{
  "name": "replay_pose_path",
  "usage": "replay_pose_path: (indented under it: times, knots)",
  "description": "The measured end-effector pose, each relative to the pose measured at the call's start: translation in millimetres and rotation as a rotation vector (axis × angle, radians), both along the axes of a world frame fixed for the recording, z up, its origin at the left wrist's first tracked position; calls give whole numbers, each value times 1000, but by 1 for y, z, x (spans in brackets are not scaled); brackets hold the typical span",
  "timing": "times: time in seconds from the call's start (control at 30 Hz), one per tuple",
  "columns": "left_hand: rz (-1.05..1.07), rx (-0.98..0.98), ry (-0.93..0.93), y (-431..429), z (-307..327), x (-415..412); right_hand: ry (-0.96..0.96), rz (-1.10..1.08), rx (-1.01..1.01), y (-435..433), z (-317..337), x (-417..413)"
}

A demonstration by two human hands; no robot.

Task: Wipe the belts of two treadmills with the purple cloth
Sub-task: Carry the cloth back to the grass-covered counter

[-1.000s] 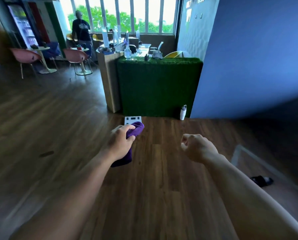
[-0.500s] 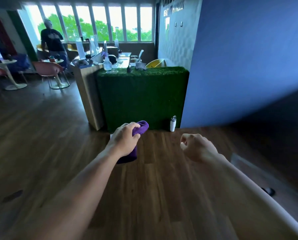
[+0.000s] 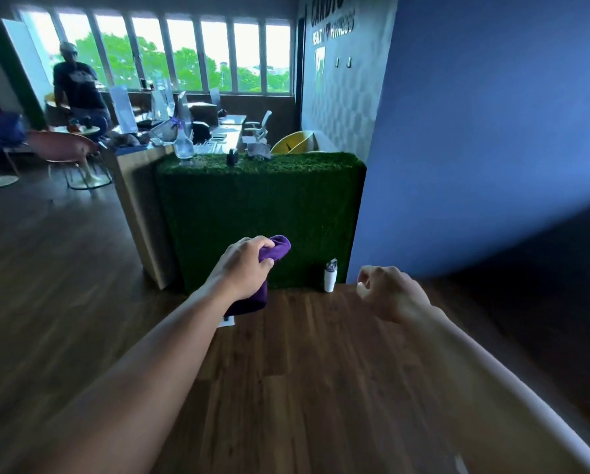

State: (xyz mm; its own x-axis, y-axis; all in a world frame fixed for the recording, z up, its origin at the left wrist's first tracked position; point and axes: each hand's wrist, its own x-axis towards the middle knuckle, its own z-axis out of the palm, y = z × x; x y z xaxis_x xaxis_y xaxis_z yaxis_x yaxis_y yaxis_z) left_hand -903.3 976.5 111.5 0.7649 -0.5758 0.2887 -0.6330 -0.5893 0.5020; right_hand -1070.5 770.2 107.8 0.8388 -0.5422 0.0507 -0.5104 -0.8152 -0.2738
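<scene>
We found both hands raised, apart, over the wooden floor (image 3: 303,388). The left hand (image 3: 244,268) gripped the bunched purple cloth (image 3: 276,249), whose tail hung below the palm. The right hand (image 3: 389,290) was curled on nothing. Beyond them a white bottle (image 3: 330,277) stood against the grass-covered table (image 3: 259,206). No treadmill was visible. In our judgement, the loose tail could slip free, or a passing foot could topple the bottle.

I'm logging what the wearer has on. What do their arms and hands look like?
Both forearms are bare to the picture's edge, no sleeves showing. The left hand and right hand wear no gloves; no watch, bracelet or ring shows.
</scene>
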Motion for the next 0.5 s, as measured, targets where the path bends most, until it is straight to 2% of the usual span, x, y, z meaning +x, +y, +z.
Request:
replay_pose_path:
  times: [0.23, 0.5]
  knots:
    - [-37, 10, -4, -69, -6, 102, 16, -15, -4, -63, -1, 94]
    - [-134, 17, -2, -148, -5, 256, -12, -96, -22, -128, 3, 231]
